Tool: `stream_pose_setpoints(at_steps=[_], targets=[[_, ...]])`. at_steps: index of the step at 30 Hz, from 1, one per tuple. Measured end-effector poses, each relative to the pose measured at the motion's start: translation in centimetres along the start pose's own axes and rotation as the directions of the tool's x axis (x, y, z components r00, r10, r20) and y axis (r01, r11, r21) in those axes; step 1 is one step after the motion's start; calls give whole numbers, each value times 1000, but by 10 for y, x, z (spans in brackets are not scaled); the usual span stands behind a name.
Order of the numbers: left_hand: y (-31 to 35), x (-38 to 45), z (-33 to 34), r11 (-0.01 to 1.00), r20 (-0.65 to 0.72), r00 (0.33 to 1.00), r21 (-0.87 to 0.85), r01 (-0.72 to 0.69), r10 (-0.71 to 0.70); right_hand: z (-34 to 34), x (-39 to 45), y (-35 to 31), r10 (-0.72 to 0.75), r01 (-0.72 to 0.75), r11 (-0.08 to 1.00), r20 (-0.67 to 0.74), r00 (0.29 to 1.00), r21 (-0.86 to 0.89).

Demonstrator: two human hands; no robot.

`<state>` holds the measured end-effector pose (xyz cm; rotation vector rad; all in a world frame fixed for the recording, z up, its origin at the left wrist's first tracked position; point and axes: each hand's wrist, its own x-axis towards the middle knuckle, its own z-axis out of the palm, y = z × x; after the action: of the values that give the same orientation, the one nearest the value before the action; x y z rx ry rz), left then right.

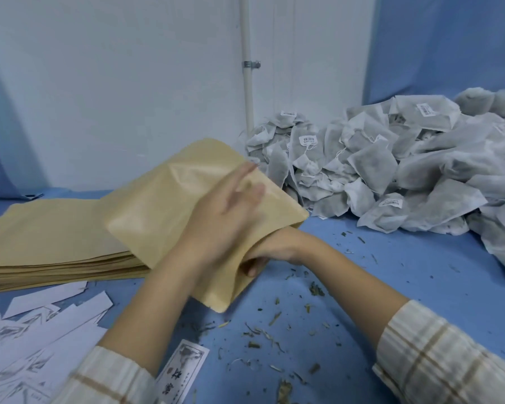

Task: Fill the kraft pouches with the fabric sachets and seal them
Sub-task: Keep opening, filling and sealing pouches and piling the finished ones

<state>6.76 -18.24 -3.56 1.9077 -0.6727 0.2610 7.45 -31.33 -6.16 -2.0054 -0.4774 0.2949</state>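
Your blue table (391, 287) carries a flat stack of kraft pouches (50, 243) at left, a big heap of grey fabric sachets (405, 170) at right, white paper labels (35, 330) in the near-left corner, and dried leaf crumbs (274, 330) scattered in front of you.

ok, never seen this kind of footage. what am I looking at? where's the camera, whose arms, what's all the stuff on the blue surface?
There is no machine here: a person works with two bare hands, and the single picture comes from a wide-angle camera worn on their head, looking forward and down.

The left hand lies blurred on top of a kraft pouch, fingers fairly straight. The right hand is at the pouch's open end, its fingers reaching inside, so they are mostly hidden.

On the blue table: a stack of flat kraft pouches at left, a heap of white fabric sachets with small labels at right, white printed paper labels near the left sleeve, and scattered dried herb bits in the middle.
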Motion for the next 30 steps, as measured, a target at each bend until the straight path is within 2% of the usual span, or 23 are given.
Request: stream_pose_setpoints(at_steps=[1,3,5,7,12,15,16,17,18,20,22,24,25,27,30], targets=[[0,2,-12,999,19,1000,-35,19,-18,-3,-1,3,6,-10,997,57,998,73],[-5,4,-31,984,182,982,179,6,-39,-9,-3,6,3,-19,994,141,990,112],[-11,2,-39,924,385,915,380,-40,-119,-17,-4,9,2,-32,993,251,968,117],[-17,1,-39,923,476,861,384,-19,-181,-24,-8,11,-26,-20,991,346,938,130],[-19,1,-31,901,410,907,421,-99,-92,-42,-22,21,-117,-37,939,419,901,342],[-19,1,-31,913,383,917,405,-58,-112,-47,-26,19,-311,29,870,501,807,492],[-19,0,-31,922,373,919,386,-30,-126,-49,-27,20,-373,12,808,496,784,589],[-19,0,-31,931,363,920,365,6,-148,-50,-29,22,-389,-23,737,453,802,675],[-19,0,-31,936,349,922,349,39,-169,-49,-29,25,-364,-45,683,394,844,729],[-21,0,-29,934,319,930,351,61,-181,-47,-28,30,-240,-34,658,253,937,752],[-25,-1,-24,911,298,940,411,33,-168,-41,-24,34,-114,0,744,127,985,668],[-28,-4,-17,862,285,945,506,-4,-163,-35,-18,34,-21,10,897,20,1000,442],[-29,-7,-13,833,277,949,552,-28,-152,-30,-16,31,7,-2,940,-13,1000,342],[-31,-10,-5,797,278,956,597,-91,-99,-19,-12,27,71,-56,974,-60,996,221],[-33,-11,3,809,351,935,565,-162,-58,-16,-10,30,249,-238,947,-24,968,217]])
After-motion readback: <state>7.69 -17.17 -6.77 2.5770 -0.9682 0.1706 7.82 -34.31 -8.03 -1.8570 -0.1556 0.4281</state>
